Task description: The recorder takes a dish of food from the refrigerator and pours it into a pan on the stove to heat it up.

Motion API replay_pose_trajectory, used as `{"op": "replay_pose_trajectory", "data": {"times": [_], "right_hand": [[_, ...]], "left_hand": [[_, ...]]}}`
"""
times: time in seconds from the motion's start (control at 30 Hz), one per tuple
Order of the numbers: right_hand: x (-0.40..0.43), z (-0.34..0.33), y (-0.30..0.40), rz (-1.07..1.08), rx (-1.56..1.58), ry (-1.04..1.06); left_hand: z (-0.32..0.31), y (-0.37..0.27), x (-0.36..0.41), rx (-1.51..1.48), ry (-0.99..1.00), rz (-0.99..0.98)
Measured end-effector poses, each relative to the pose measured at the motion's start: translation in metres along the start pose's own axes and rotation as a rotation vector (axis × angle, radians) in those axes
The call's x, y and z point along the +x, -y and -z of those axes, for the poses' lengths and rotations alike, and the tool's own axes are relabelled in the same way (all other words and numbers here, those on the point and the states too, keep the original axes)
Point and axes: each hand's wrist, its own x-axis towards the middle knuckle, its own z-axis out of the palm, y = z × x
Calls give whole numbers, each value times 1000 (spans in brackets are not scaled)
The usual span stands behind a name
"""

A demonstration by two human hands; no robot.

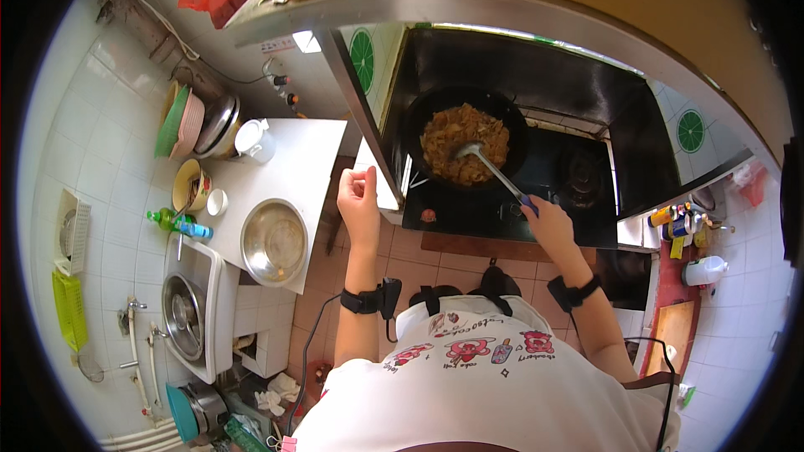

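My right hand [549, 226] grips the dark handle of a metal ladle or turner [502, 177]. The tool's head rests among browned, chopped food [449, 138] in a black wok [516, 132]. Beneath the wok is the left side of a black glass gas hob [565, 220]. My left hand [359, 204] is raised left of the hob, its fingers curled in and nothing visible in them. It hovers near the corner of the stove recess, touching neither the wok nor the counter.
A white counter [326, 157] on the left holds a steel basin [276, 242], a white lidded container [256, 141] and an enamel bowl [188, 185]. Below it is a sink [220, 301]. A range hood edge [477, 3] overhangs the hob. Bottles [681, 223] stand at right.
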Motion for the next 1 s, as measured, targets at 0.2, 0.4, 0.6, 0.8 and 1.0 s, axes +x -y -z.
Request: {"op": "replay_pose_trajectory", "data": {"times": [0.2, 0.4, 0.6, 0.8, 1.0], "right_hand": [[13, 35, 9, -30, 17, 6], [42, -36, 6, -59, 107, -19], [8, -8, 3, -23, 67, 56], [-8, 58, 9, 0, 20, 0], [-3, 58, 1, 26, -58, 3]], "left_hand": [[-23, -12, -8, 284, 160, -393], [-30, -10, -12, 641, 374, -597], [-25, 39, -26, 934, 515, -603], [-7, 48, -48, 793, 609, -359], [12, 39, -48, 856, 589, -209]]}}
